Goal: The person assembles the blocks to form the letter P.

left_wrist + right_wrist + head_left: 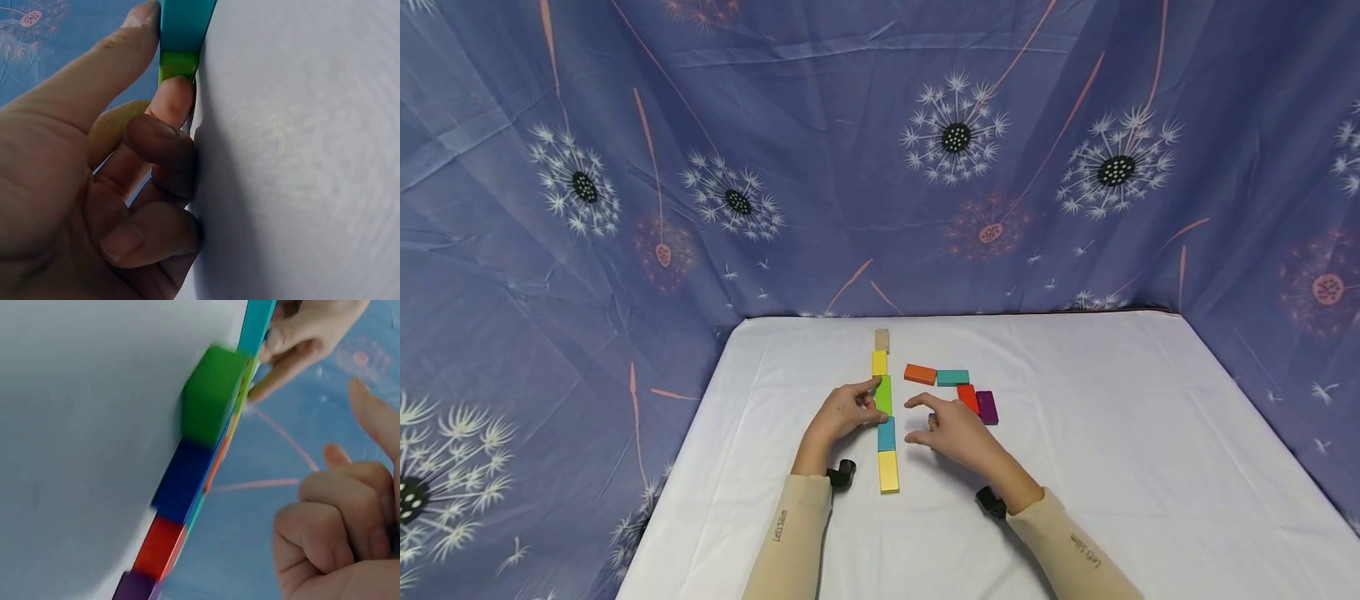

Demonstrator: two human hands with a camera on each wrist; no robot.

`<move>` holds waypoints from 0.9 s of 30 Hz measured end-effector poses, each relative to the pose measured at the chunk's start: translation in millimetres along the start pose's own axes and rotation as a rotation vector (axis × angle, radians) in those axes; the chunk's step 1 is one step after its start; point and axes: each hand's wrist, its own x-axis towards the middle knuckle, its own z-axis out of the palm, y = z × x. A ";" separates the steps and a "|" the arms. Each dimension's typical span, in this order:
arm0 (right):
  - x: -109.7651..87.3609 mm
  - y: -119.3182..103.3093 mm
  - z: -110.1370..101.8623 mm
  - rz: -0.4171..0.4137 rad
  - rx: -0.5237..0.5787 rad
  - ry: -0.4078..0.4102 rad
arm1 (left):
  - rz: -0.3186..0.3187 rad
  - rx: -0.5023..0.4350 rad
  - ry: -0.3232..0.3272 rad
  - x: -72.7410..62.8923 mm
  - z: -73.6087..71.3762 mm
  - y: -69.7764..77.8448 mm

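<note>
My left hand pinches a light green block lengthwise, thumb and index finger near its two ends. That block sits in a straight row between a yellow block and a blue block. In the left wrist view the thumb lies beside the blue block. Over the table just right of the row, my right hand holds nothing, its thumb and index finger spread apart. A green block and a dark blue block show in the right wrist view, mostly hidden by that hand in the head view.
A plain wooden block tops the row and a pale yellow block ends it near me. Orange, teal, red and purple blocks lie to the right. Patterned cloth hangs behind the white table.
</note>
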 end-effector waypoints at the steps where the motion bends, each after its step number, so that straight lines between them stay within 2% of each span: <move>1: 2.4 3.9 -4.5 0.023 0.046 0.039 | -0.004 -0.003 -0.002 0.5 0.2 0.2; 4: 10.1 14.9 -17.0 0.048 0.115 0.132 | -0.015 -0.007 -0.001 2.5 0.5 -0.2; 6: 14.9 20.3 -23.2 0.043 0.110 0.174 | -0.021 -0.003 0.003 3.6 0.4 -1.3; 10: 25.0 26.2 -30.2 0.037 0.103 0.211 | -0.015 0.000 0.005 2.7 -1.2 -0.1; 17: 45.1 36.3 -30.1 0.102 0.139 0.199 | -0.017 -0.004 0.002 0.6 -1.5 2.1; 27: 72.4 45.7 -20.2 0.233 0.301 0.162 | -0.024 -0.003 -0.004 0.3 0.0 -0.3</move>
